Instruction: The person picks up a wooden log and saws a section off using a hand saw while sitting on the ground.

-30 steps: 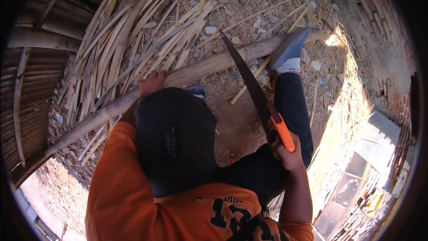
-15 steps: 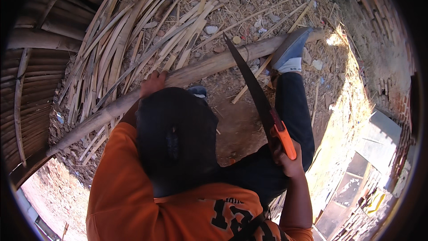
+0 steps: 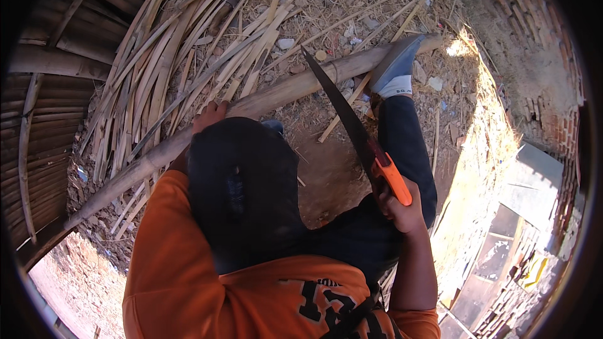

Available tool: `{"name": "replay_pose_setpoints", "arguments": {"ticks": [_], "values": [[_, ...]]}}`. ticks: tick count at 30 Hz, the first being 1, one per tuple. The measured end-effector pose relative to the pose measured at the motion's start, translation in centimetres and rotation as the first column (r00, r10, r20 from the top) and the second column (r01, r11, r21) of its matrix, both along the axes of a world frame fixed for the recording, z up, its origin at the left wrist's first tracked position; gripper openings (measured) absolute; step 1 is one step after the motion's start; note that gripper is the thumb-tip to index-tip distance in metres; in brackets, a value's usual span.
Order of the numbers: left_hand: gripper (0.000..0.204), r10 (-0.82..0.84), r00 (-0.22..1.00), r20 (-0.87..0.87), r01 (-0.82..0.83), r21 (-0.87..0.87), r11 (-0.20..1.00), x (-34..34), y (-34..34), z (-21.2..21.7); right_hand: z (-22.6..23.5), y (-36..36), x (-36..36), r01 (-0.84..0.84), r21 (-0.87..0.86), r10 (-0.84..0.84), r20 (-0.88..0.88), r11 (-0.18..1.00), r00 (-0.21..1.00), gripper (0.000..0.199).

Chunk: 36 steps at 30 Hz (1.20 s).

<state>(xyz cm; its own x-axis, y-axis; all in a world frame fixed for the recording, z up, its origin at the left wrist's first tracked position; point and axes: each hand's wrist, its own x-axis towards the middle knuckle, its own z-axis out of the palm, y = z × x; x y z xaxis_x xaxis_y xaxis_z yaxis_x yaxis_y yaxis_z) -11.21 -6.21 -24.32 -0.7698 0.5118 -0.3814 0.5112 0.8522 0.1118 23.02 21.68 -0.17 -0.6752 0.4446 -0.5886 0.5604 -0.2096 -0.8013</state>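
My right hand [image 3: 404, 209] grips the orange handle of a handsaw [image 3: 342, 105]. Its dark, tapering blade slants up and left across a long wooden pole [image 3: 282, 95]; whether the teeth touch the wood I cannot tell. Fingers of my left hand [image 3: 210, 117] wrap over the pole farther left, with the thumb and palm hidden. On the pole's right part, beyond the blade, rests my shod right foot [image 3: 396, 63]. My bent left knee [image 3: 245, 182], in dark cloth, covers the lower middle of the view.
Long split bamboo strips [image 3: 157, 56] are heaped behind the pole at the left. Straw and stones litter the ground [image 3: 339, 12]. A slatted wall [image 3: 47, 132] stands left, a brick wall [image 3: 527, 19] right. Sunlit boards [image 3: 534, 179] lie at the lower right.
The whole view has shifted slightly, so most things sit a little farther left. The saw's handle and my right hand have moved a bit forward. My left hand keeps its place on the pole.
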Motion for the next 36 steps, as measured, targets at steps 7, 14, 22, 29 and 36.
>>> {"name": "replay_pose_setpoints", "arguments": {"ticks": [7,14,22,29,36], "values": [[0.054,0.013,0.993,0.114,-0.012,-0.013,1.000,-1.3,-0.4,-1.6,-3.7,-1.0,-3.4,-0.075,0.031,0.076,-0.035,0.997,0.996,0.011],[0.052,0.051,0.997,0.062,-0.048,-0.047,0.998,0.5,0.4,1.3,-2.4,-1.0,-2.1,-0.025,0.023,0.025,-0.008,0.999,1.000,0.005],[0.052,-0.065,0.982,-0.175,0.079,0.078,0.994,1.3,-0.2,-0.1,-3.0,-1.3,-1.7,0.081,-0.047,-0.087,-0.142,0.996,0.986,0.004],[0.047,-0.120,0.987,0.107,0.112,0.081,0.990,-0.7,-0.2,1.2,0.3,-3.6,-4.8,0.115,-0.031,-0.117,-0.079,0.993,0.990,0.006],[0.052,-0.101,0.976,0.194,0.070,0.161,0.984,-2.2,-1.6,-1.9,3.2,-3.7,-4.3,0.061,0.057,-0.058,-0.054,0.997,0.997,0.011]]}}
